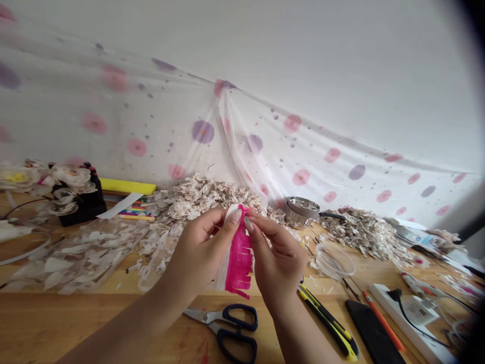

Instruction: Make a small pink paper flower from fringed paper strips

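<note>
The left hand [199,253] and the right hand [276,263] are raised above the bench [76,328], each partly closed. Together they pinch the top of a fringed paper strip [238,263], with the left thumb and the right fingertips meeting at its upper edge and the other fingers loosely curled. The strip hangs between the 2 hands, white towards the left and magenta along its snipped lower part. It looks very light and soft, and its narrow fringe teeth are likely to crease or tear if gripped. The uncut upper band, where the fingers are now, seems the safer place to take hold, with the fringe left hanging free.

Below the hands lie black-handled scissors [237,328], their steel blades pointing left. Further right are a yellow-and-black utility knife [328,318], a black smartphone [373,331], an orange pen [384,321] and a white power strip [409,316] with a cord plugged in. Beyond the hands are heaps of pale petal-shaped scraps [197,199], a steel bowl [302,212] and a clear plastic dish [335,260]. Pale paper flowers [68,184] sit at the far left, and a cloth with pink and purple spots [291,151] hangs behind the bench.
</note>
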{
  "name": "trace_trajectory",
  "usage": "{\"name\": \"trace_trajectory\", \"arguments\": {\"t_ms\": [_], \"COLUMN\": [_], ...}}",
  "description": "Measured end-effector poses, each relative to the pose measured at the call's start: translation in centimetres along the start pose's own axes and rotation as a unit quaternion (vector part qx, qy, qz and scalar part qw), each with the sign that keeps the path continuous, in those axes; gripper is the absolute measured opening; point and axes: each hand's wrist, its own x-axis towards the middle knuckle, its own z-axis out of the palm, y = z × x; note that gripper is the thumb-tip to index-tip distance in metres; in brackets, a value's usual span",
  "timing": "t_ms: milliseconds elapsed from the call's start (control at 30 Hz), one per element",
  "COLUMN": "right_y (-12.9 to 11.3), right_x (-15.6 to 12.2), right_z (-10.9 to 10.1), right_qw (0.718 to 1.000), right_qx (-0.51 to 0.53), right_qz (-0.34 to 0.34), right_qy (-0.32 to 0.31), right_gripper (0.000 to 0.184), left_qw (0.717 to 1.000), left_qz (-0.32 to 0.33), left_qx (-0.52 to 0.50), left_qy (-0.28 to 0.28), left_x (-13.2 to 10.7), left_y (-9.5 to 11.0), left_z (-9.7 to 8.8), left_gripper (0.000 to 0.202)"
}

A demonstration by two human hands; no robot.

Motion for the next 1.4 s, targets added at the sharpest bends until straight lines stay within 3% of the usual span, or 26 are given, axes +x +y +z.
{"name": "trace_trajectory", "arguments": {"t_ms": [167,367,467,667,1033,1200,1400], "right_y": [-0.2,-0.5,-0.5,-0.7,-0.8,-1.0,-0.7], "right_x": [0.3,0.5,0.5,0.6,0.3,0.5,0.3], "right_z": [-0.2,-0.2,-0.2,-0.1,-0.2,-0.1,0.1], "right_qw": [0.999,0.984,0.978,0.988,0.990,0.985,0.992], "right_qx": [0.021,0.109,0.120,0.077,0.067,0.060,0.050], "right_qz": [-0.008,0.138,0.169,0.133,0.125,0.160,0.117], "right_qy": [-0.033,-0.036,-0.023,-0.011,-0.023,-0.001,0.013], "right_gripper": [0.020,0.013,0.012,0.013,0.010,0.007,0.008], "left_qw": [1.000,0.999,0.995,0.966,0.979,0.965,0.960], "left_qz": [0.003,0.024,0.068,0.196,0.161,0.208,0.221], "left_qx": [-0.007,0.017,0.050,0.157,0.121,0.154,0.168], "left_qy": [-0.003,0.033,0.043,0.059,0.043,0.046,0.048], "left_x": [0.0,-0.1,-0.2,-0.3,-0.3,-0.2,-0.3], "left_y": [0.1,0.2,0.1,0.2,0.0,-0.2,-0.5], "left_z": [0.0,0.1,0.2,0.3,0.6,0.6,0.9], "left_gripper": [0.033,0.036,0.034,0.023,0.028,0.024,0.027]}}
